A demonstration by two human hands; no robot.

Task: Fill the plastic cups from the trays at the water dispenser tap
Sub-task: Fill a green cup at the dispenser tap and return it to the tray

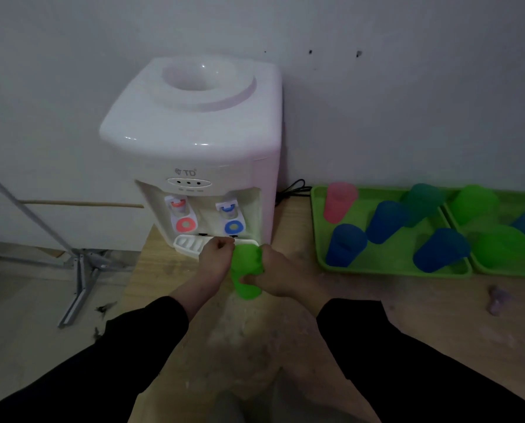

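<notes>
The only legible writing is the grey "TD" logo (189, 172) on the front of the white water dispenser (194, 129), above a small oval panel with three dark dots; the rest of the casing is too dim to read. Below the logo sit a red tap (182, 215) on the left and a blue tap (231, 219) on the right, over a white drip tray (189, 244). At centre frame, just in front of the drip tray and below the blue tap, both hands meet on a green cup (245, 270). The right hand (278, 277) grips it from the right, with fingers curled round the body and the thumb across its lower part. The left hand (215, 261) is closed in a loose fist against the cup's upper left side; whether it pinches the rim cannot be told. Both arms wear black sleeves (392, 361). At right, on the wooden table (285, 331), lie two green trays. The near tray (386, 268) holds a pink cup (340, 206), a teal cup (423, 203) and three blue cups (345, 245). The far tray (499, 273), cut by the frame edge, holds more green and blue cups. A black cable (294, 189) lies between dispenser and trays, and a metal stand (81, 270) leans at lower left.
</notes>
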